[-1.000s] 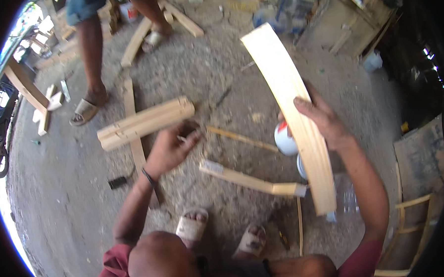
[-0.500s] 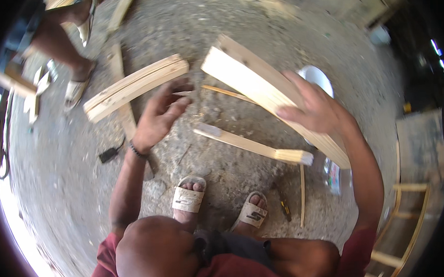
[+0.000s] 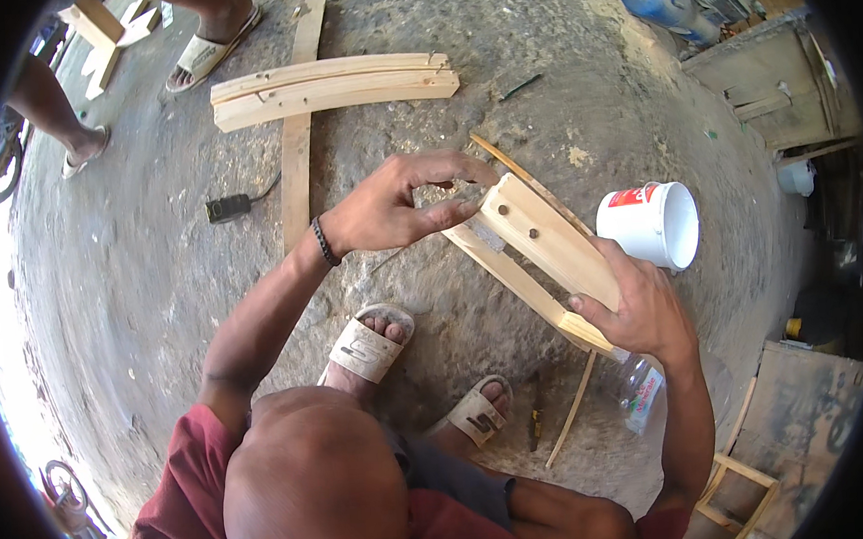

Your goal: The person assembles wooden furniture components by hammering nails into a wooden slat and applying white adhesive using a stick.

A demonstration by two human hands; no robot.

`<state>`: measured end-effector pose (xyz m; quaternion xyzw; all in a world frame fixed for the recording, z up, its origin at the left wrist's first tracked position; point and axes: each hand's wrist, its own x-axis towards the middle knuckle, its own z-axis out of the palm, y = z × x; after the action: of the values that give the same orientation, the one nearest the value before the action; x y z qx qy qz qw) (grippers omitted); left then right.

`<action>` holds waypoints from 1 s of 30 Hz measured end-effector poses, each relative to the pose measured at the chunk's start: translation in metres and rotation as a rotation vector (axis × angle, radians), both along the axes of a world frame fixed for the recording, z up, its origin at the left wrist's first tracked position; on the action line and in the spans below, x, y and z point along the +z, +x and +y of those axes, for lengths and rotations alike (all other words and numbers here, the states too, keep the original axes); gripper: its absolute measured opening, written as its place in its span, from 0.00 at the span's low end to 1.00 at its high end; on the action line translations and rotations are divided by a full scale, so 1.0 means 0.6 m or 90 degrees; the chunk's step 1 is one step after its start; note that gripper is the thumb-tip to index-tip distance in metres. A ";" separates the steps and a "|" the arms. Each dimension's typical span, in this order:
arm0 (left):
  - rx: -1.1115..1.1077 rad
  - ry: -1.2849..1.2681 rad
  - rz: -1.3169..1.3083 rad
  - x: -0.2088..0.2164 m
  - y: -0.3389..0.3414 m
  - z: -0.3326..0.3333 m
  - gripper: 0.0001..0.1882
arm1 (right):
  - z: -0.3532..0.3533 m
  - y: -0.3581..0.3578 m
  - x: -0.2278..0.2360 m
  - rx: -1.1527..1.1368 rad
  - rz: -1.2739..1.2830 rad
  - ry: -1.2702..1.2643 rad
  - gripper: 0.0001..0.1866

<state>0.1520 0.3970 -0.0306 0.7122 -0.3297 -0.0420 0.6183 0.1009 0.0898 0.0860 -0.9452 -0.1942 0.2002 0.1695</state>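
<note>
My right hand point(image 3: 640, 304) is wrapped round the near end of a pale wooden board point(image 3: 558, 245), thumb on its upper face. At the far end my left hand point(image 3: 390, 204) has its thumb and forefinger tips against the board's corners. Two dark round fastener heads show on that end of the board. Beneath it an angled wooden strip point(image 3: 509, 276) lies on the ground, partly covered. Further off, two pale boards side by side point(image 3: 337, 92), with nails sticking out, rest across a long plank point(image 3: 298, 174).
To the right a white bucket point(image 3: 632, 224) lies tipped over, with a clear bottle point(image 3: 641, 400) nearer me. A yellow-and-black tool point(image 3: 536, 427) and a thin stick point(image 3: 572, 408) are by my feet. A black plug-like block point(image 3: 227, 210) sits left; another person's sandalled foot point(image 3: 209, 60) stands beyond.
The board in my right hand has come lower and turned, now showing its fastener heads. My left hand has moved right to its far end. My view has shifted.
</note>
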 end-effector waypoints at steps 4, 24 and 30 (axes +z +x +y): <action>0.005 -0.024 0.007 -0.011 0.003 0.003 0.16 | 0.003 0.000 -0.017 0.004 -0.020 0.016 0.30; 0.013 -0.046 0.063 -0.059 0.000 0.001 0.14 | 0.010 -0.006 -0.071 0.001 -0.039 -0.026 0.31; 0.020 -0.059 0.078 -0.059 -0.006 0.000 0.14 | 0.008 -0.007 -0.074 0.000 -0.033 -0.013 0.31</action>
<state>0.1485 0.3967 -0.0663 0.6841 -0.2819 -0.0607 0.6700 0.0966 0.0948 0.0416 -0.9518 -0.1965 0.1775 0.1545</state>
